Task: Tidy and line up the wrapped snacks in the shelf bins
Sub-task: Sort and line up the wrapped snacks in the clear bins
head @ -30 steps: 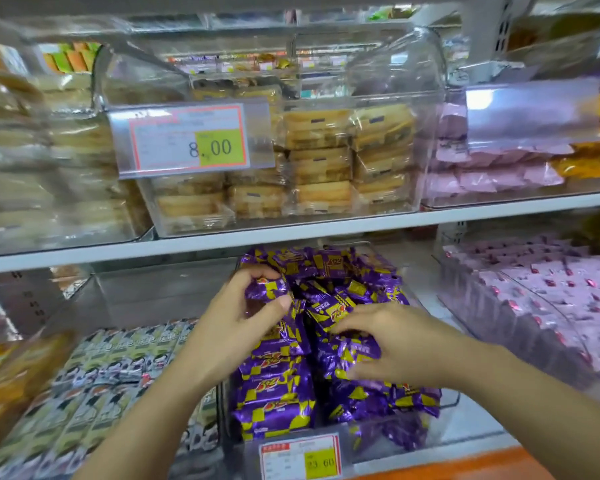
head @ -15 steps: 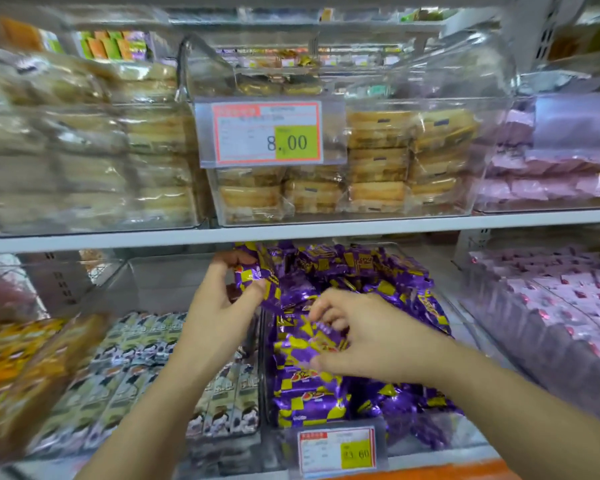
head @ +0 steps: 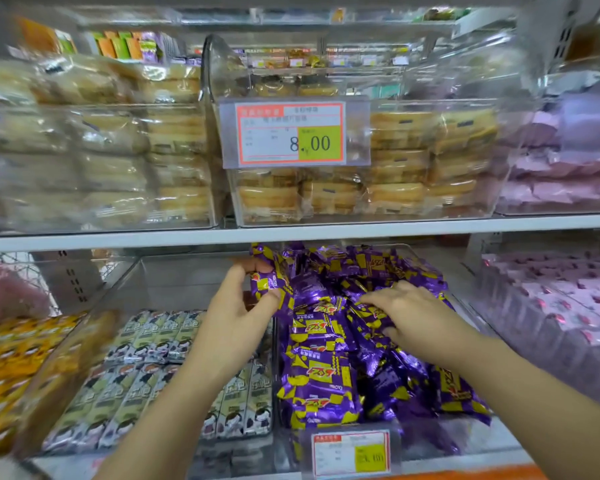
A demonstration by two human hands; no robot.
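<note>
Purple-foil packs point(head: 321, 382) fill middle bin point(head: 496, 441). Left hand point(head: 238, 306) pinches one pack point(head: 269, 277) at bin's back-left corner, thumb against fingers; its long axis near upright, tilted. Left column lies flat, long axes across bin, logos up. Right hand point(head: 416, 313) flat, fingers spread on jumbled heap (slippery foil). Risk: heap slides over front lip, or pinched pack drops into left bin point(head: 174, 282).

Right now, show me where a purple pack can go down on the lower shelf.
Bare floor lies at the back of the left bin, behind the grey packs and beside the left hand. The bin of purple packs is heaped full under the right hand.
</note>
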